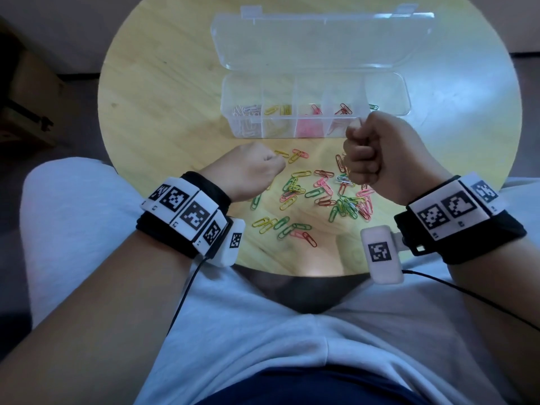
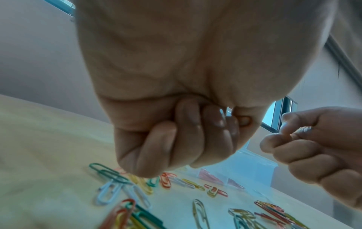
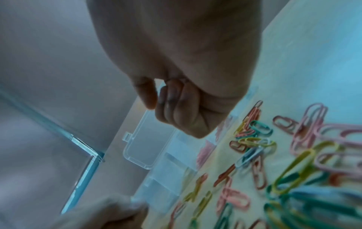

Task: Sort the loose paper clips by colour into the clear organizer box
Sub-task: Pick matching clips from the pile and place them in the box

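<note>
The clear organizer box [image 1: 388,83] stands open at the back of the round table, its lid [image 1: 321,39] folded away. From left to right its compartments hold white, yellow, pink, red and green clips. Loose paper clips [image 1: 321,194] of mixed colours lie scattered in front of it. My left hand [image 1: 257,168] hovers low over the heap's left edge as a fist; its curled fingers [image 2: 188,139] hold an orange clip [image 2: 245,120] and a pale one. My right hand [image 1: 377,147] is raised in a fist at the box's front right, thumb against forefinger; no clip shows in it.
The wooden table [image 1: 163,97] is small and round, with its near edge just above my lap in light shorts [image 1: 263,331]. Dark furniture [image 1: 23,112] stands on the floor at the left. Cables run from both wrist bands.
</note>
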